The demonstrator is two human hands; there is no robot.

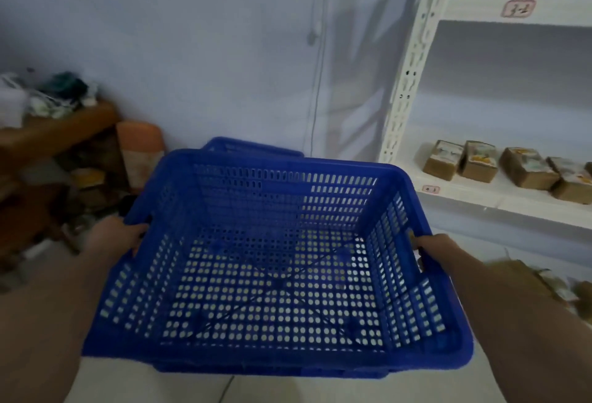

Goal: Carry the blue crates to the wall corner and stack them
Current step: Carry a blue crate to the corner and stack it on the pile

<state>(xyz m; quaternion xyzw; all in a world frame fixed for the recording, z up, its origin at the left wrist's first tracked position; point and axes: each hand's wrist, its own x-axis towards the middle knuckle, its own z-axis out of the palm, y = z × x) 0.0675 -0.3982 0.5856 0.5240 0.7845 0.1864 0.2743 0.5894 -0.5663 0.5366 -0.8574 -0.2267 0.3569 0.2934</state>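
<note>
I hold a blue perforated plastic crate (272, 258) in front of me, above the floor, its open top facing me. My left hand (117, 237) grips the crate's left side handle. My right hand (437, 252) grips the right side handle. Behind the far rim of this crate, the blue rim of another crate (253, 147) shows near the wall; most of it is hidden. A blue edge also shows beneath the held crate's near rim; whether it belongs to a further crate I cannot tell.
A white metal shelf unit (413, 88) stands at the right with several brown packages (512, 168) on it. A wooden bench (57, 133) with clutter stands at the left, an orange container (141, 149) beside it. A cable (317, 82) hangs down the pale wall.
</note>
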